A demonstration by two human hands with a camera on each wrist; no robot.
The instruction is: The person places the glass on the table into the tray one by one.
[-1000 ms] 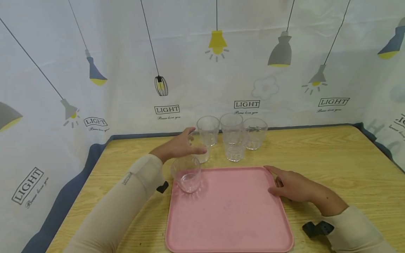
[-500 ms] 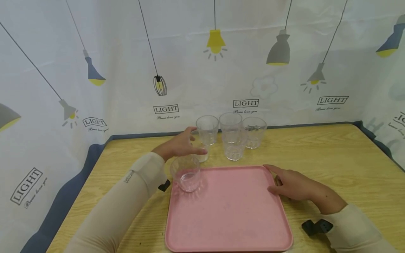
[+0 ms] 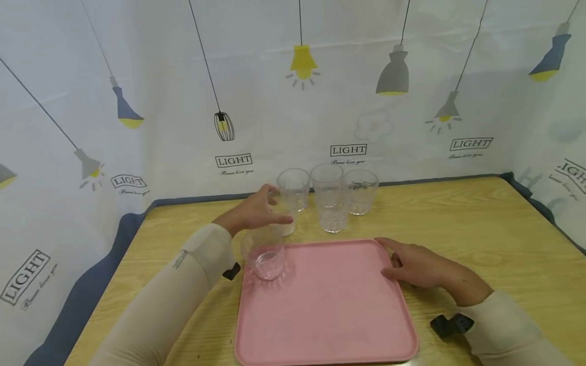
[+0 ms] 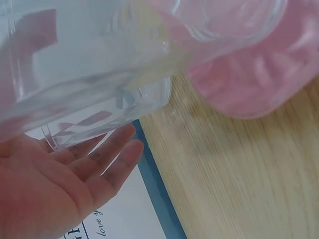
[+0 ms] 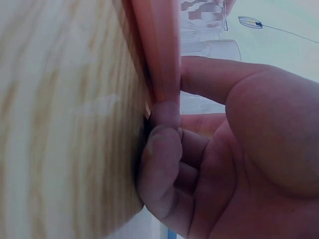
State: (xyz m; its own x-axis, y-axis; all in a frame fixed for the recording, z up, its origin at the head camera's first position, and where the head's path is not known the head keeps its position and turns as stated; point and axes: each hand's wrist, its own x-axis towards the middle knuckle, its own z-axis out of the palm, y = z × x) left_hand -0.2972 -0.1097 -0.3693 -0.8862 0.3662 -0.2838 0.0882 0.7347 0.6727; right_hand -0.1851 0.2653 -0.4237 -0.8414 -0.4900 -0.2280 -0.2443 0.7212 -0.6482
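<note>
The left hand (image 3: 254,209) curved wide about the first glass (image 3: 283,203) — thumb on the side nearest the tray, fingers behind, the grip spread to the glass's breadth. That glass was upright, just past the far left part of the tray (image 3: 329,300). The right hand (image 3: 418,265) pinched the tray's right edge near its far corner, thumb above and fingertips curled beneath, that grip drawn close on the rim. On the tray's far left corner sat a second glass (image 3: 267,259). Past the tray's far edge were a left glass (image 3: 294,188), middle glasses (image 3: 333,218) — stacked or overlapping, I could not tell — and a right glass (image 3: 361,190). Under the tray lay the table (image 3: 458,218); well beyond it hung a lamp-print curtain (image 3: 265,86).
</note>
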